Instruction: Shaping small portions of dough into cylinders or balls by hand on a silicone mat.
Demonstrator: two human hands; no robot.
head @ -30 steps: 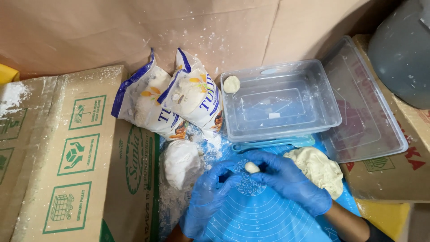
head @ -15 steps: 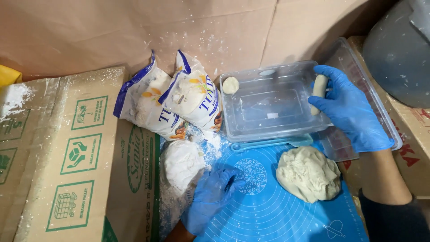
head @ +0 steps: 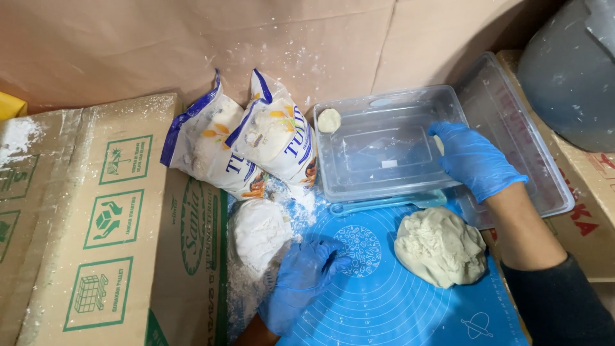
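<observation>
Over the clear plastic tub (head: 384, 144), the right hand (head: 471, 157) in its blue glove curls around a small piece of dough (head: 439, 143), mostly hidden behind the fingers, while another small piece (head: 329, 120) already lies in the tub's far left corner. Down on the blue mat (head: 397, 301), the left hand (head: 301, 279) rests flat and open, holding nothing, beside a pile of flour (head: 258, 234) and apart from the big dough lump (head: 440, 246). Sticky dough may cling to the glove, or the light tub may slide if nudged.
</observation>
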